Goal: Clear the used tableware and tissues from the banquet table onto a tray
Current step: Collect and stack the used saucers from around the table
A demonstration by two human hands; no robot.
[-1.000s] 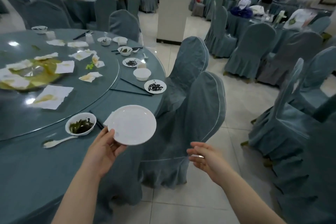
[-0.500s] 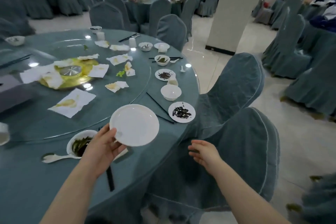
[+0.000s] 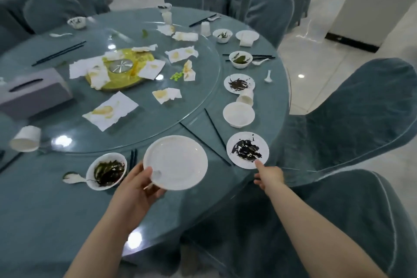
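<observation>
My left hand grips a clean white plate by its near rim, holding it just above the table's front edge. My right hand reaches forward, its fingertip touching the near rim of a small white plate with dark leftovers. Beyond that plate stand an empty white bowl, a tipped paper cup and another dirty plate. A bowl of green scraps and a white spoon lie left of my left hand. Stained tissues are scattered on the glass turntable.
Black chopsticks lie between the held plate and the dirty plate. A grey tissue box and a tipped cup sit at the left. Covered chairs crowd the table's right side. No tray is in view.
The view has swung left and closer to the table. My right hand moved forward from over the chair back to the rim of the dirty plate. The left hand still holds the white plate.
</observation>
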